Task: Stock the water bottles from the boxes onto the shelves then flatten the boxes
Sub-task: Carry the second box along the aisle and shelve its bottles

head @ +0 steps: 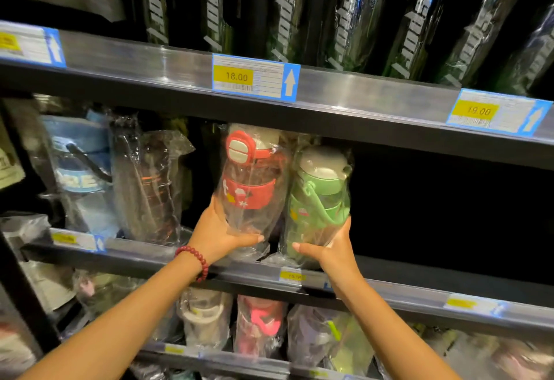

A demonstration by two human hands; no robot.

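My forearms reach up from six o'clock. A red bead bracelet (195,261) sits on my left wrist. My left hand (217,230) is curled round the base of the red bottle (248,176), thumb across the front of its clear wrap, fingers behind. My right hand (332,248) grips the foot of the green bottle (319,197) the same way, just at three o'clock of the red one. The two bottles stand upright, wraps touching. Their bases are at the front lip of the middle shelf (150,252); I can't tell whether they've landed on it or hang just above.

These should be light, I'd judge: empty plastic, stiff under the film. The loose wrapper is the nuisance; it looks slick and will slide on the body if I pinch film alone. So I squeeze low on the hard wall and keep clear of the lids and the green strap.

At nine o'clock, a dark wrapped bottle (150,188) and a blue one (79,164) already stand on the shelf. Three o'clock is a dark gap. Beyond, at twelve o'clock, the price tag (254,77) reads 18.00, with tall black bottles (284,11) above.
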